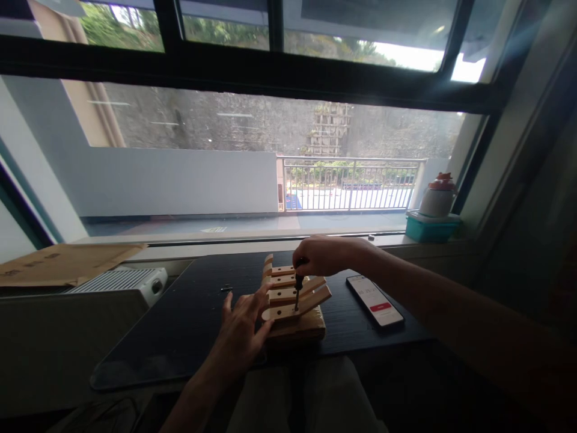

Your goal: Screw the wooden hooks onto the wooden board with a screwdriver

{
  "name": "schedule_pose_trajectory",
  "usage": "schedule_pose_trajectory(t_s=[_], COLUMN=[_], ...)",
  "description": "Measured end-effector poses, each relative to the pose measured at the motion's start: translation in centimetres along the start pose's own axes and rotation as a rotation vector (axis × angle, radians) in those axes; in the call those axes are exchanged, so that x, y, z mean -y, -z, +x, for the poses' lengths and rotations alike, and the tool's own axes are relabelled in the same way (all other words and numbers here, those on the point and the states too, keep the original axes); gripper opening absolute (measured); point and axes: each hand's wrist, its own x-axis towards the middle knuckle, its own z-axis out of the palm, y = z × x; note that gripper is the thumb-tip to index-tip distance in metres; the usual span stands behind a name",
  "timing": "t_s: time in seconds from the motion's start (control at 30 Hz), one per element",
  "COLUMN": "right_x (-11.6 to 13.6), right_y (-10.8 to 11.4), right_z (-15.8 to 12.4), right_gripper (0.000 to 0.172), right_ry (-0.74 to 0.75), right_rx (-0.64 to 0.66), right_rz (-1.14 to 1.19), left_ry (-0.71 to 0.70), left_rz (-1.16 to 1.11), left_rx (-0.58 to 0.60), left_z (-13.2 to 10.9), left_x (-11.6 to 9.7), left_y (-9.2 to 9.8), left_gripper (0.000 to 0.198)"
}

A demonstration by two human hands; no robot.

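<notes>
My R hand [309,255] is gripping a screwdriver [298,282], fingers clenched round its handle, tip pointing down onto the front wood strip [283,313]. My L hand [243,317] is resting w/ fingers spread, unclenched, at the strips' L ends. Strips are sitting atop a block [297,332] nr worktop [171,337] front edge. Phone [375,302] is lying screen-up to R.

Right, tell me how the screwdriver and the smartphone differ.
Pose: the screwdriver stands nearly upright, its tip at the nearest wooden strip; the smartphone lies flat on the black table. Handling: the right hand grips the screwdriver, while no hand touches the smartphone. Look: the screwdriver has a dark handle and slim shaft; the smartphone is a slab with a lit screen. Both are longer than wide.
</notes>
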Motion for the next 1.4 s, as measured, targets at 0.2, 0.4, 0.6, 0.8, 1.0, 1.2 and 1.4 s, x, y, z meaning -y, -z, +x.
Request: schedule_pose_trajectory(t_s=[0.2, 0.4, 0.6, 0.8, 1.0, 1.2, 1.4], right_x=[0.4, 0.8, 0.1, 0.1, 0.5, -0.4, -0.4], right_y=[0.5, 1.0, 0.3, 0.4, 1.3, 0.7, 0.7], right_z=[-0.6, -1.0, -0.2, -0.1, -0.9, -0.4, -0.6], right_gripper=[0.03, 0.027, 0.027, 0.029, 0.031, 0.028, 0.029], right_ry=[-0.029, 0.073, 0.032, -0.006, 0.035, 0.046, 0.02], right_rx=[-0.003, -0.024, -0.042, -0.011, -0.023, -0.047, -0.027], right_rz=[-0.016, -0.046, -0.037, -0.025, -0.061, -0.044, -0.056], left_ry=[-0.002, -0.011, -0.012, -0.007, -0.038, -0.085, -0.122], left_rz=[0.006, 0.015, 0.02, 0.012, 0.08, 0.122, 0.168], left_rx=[0.007, 0.013, 0.002, 0.004, -0.019, 0.003, -0.017], left_z=[0.0, 0.1, 0.1, 0.3, 0.3, 0.5, 0.6], left_x=[-0.1, -0.2, 0.0, 0.0, -0.1, -0.7, -0.7], left_y=[0.1, 0.1, -0.1, -0.2, 0.2, 0.7, 0.8], left_gripper=[0.061, 0.065, 0.069, 0.071, 0.058, 0.051, 0.059])
